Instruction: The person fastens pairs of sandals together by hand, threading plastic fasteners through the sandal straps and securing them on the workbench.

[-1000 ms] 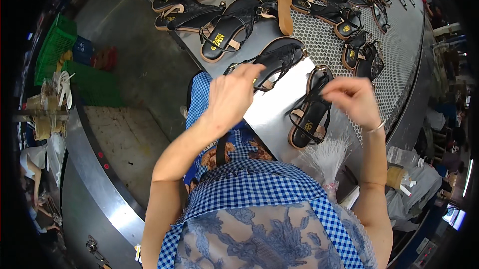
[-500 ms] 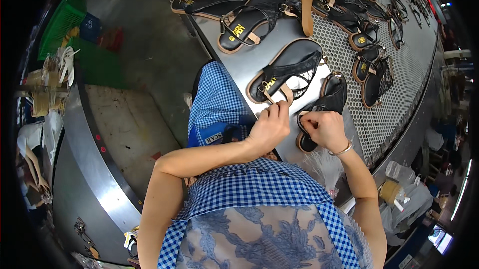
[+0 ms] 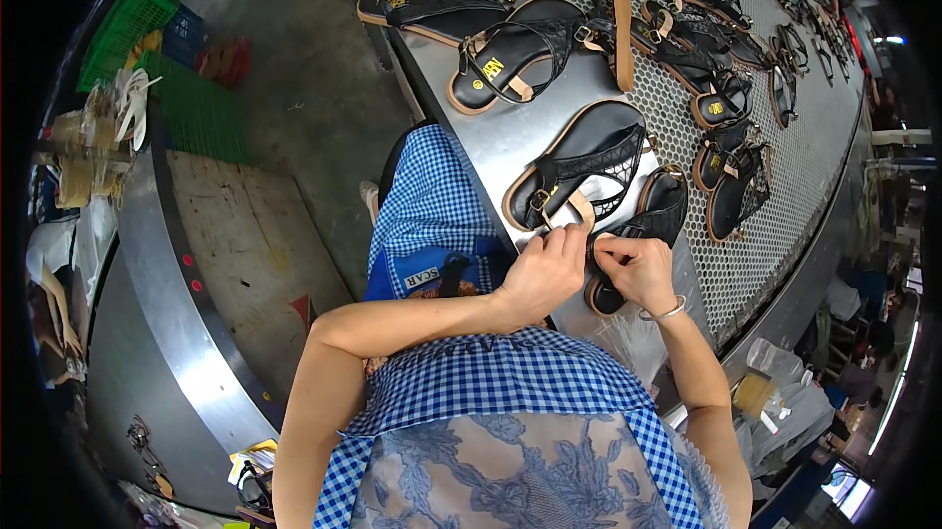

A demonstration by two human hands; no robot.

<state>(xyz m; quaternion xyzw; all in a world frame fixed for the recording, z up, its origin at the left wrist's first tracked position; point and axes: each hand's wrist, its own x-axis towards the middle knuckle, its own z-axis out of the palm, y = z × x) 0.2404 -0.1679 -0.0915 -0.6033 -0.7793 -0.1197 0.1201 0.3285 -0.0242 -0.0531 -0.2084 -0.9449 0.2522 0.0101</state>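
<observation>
A black sandal (image 3: 589, 136) with a beige-lined ankle strap (image 3: 582, 207) and a small buckle lies on the metal table just beyond my hands. My left hand (image 3: 546, 274) is closed, its fingertips pinching the strap by the sandal's heel. Close beside it, my right hand (image 3: 640, 272) pinches with thumb and forefinger; whatever is between them is too small to make out. Under and behind the right hand lies a second black sandal (image 3: 659, 210), partly covered by that hand. Below my right wrist is a bundle of thin clear strands (image 3: 633, 344).
More black sandals (image 3: 510, 58) lie along the metal table (image 3: 481, 141), others on the perforated surface (image 3: 785, 151) to the right. A tan sole (image 3: 622, 28) stands edge-on. Green crates (image 3: 132, 24) are at far left. Plastic bags (image 3: 800, 401) sit at lower right.
The view has shifted, so the table and sandals appear slightly lower and further right. Both hands have drawn nearer each other, still pinching. The near sandal's strap has turned a little.
</observation>
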